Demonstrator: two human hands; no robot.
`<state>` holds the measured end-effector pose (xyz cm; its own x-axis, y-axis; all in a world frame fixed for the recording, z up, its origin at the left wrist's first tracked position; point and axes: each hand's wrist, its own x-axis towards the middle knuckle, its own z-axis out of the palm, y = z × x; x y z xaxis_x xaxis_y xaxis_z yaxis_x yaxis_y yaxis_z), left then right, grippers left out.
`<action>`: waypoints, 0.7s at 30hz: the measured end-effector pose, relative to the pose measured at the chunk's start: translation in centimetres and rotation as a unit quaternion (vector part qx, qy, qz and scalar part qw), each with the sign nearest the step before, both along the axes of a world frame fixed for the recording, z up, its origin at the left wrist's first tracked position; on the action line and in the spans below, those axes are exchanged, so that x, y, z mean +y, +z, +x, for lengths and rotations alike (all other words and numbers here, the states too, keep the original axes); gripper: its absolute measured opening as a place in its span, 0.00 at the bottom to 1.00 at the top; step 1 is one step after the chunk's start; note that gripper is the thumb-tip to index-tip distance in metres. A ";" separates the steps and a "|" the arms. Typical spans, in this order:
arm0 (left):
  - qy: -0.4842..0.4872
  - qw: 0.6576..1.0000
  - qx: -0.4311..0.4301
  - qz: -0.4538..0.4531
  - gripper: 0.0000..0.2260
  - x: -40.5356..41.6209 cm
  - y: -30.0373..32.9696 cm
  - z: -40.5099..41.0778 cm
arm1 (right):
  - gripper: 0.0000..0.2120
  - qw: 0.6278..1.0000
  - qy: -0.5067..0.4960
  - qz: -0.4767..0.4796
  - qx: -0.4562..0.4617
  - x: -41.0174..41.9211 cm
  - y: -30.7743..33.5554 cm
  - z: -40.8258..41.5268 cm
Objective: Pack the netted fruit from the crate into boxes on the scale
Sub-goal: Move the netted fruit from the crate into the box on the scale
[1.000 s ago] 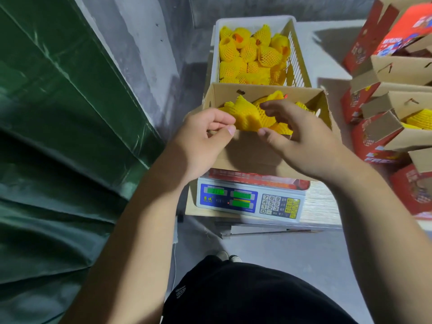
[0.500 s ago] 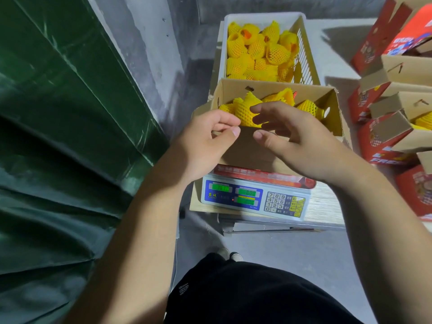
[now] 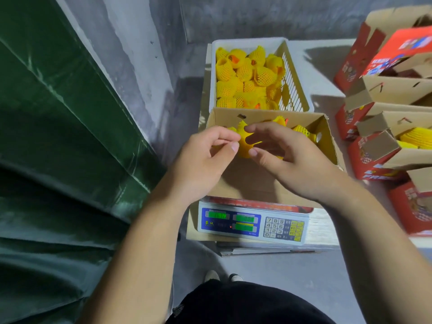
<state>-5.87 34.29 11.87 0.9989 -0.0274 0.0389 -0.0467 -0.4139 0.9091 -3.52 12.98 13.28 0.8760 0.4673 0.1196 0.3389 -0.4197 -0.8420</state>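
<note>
Left hand point(image 3: 205, 157), right hand point(image 3: 287, 157): fingers curled.

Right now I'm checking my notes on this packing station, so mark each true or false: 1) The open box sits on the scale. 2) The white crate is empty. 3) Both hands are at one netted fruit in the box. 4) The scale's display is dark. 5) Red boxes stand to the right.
1) True: the open box rests on the scale.
2) False: the white crate holds many netted fruits.
3) True: the left hand and right hand pinch one netted fruit.
4) False: its green readouts are lit.
5) True: red boxes stand there.
</note>
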 end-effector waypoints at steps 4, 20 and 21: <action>-0.025 1.000 -0.007 -0.004 0.09 0.2 1.1 2.3 | 0.17 1.000 0.001 0.002 -0.026 1.1 1.3 1.9; -0.015 0.982 0.051 0.183 0.09 -3.7 -0.6 21.4 | 0.22 0.946 -0.014 -0.324 0.026 -3.1 -4.8 28.1; -0.016 0.976 0.063 0.206 0.09 -4.1 -1.0 22.9 | 0.23 0.938 0.010 -0.345 0.042 -2.6 -6.4 29.8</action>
